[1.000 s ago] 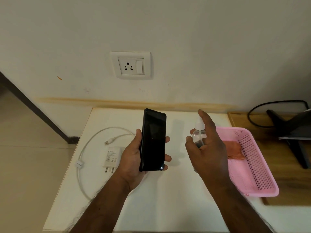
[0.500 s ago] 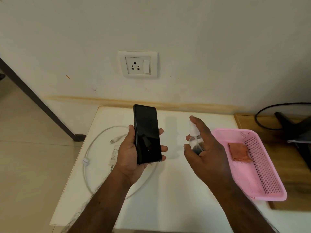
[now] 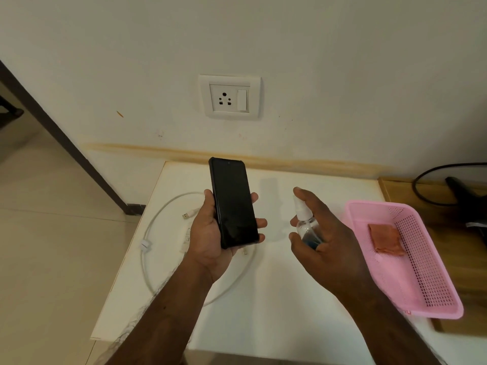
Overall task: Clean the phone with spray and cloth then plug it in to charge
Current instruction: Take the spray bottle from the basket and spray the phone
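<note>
Phone (image 3: 233, 204), upright above the tabletop's (image 3: 276, 306) left half, clasped in left hand (image 3: 210, 241), screen facing the spray bottle (image 3: 307, 225) that right hand (image 3: 324, 241) grips, forefinger on nozzle, presumably aiming; cloth (image 3: 386, 238) in pink basket (image 3: 432, 293).

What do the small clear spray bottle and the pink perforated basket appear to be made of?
Small clear spray bottle: seemingly transparent plastic, possibly glass, since liquid shows through; its white nozzle looks like opaque plastic. Pink perforated basket: moulded plastic, matte, judging by its uniform colour and regular grid of holes.
</note>
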`<state>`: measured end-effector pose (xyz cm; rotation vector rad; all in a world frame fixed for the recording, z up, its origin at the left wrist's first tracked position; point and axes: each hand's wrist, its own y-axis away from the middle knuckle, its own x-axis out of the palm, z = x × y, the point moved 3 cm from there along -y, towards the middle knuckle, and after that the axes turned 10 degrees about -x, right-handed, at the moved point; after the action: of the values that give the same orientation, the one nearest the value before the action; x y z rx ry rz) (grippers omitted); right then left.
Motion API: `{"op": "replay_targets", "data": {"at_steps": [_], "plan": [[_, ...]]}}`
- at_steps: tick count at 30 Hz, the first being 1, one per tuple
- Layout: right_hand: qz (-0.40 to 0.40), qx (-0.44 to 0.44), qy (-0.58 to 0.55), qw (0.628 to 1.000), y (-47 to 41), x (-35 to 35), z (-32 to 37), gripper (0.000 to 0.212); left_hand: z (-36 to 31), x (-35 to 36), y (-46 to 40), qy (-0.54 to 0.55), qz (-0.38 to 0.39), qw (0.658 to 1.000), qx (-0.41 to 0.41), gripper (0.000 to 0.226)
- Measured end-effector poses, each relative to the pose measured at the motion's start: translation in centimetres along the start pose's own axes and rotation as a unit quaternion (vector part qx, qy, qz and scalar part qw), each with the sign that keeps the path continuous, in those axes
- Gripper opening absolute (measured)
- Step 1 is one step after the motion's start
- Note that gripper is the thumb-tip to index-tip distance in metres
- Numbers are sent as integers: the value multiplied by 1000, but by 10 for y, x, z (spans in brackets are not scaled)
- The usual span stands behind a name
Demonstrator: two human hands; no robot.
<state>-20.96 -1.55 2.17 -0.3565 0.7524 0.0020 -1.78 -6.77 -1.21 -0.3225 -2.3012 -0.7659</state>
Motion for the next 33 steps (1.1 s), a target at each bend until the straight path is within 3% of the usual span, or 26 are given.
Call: {"op": "replay_targets", "data": {"at_steps": [12, 20, 25, 33], "plan": [[0, 22, -14, 1000, 2, -4, -4, 68, -2, -2, 2, 18, -12, 1000, -3, 71], [-121, 30, -78, 989, 1, -12, -13, 59, -2, -4, 2, 8, 0, 1000, -6, 72], [-189, 47, -39, 980, -1, -26, -19, 54, -2, -4, 1, 1, 12, 1000, -10, 72], [-123, 80, 13, 989, 0, -21, -39, 40, 0, -1, 0, -2, 24, 1000, -16, 70]]}}
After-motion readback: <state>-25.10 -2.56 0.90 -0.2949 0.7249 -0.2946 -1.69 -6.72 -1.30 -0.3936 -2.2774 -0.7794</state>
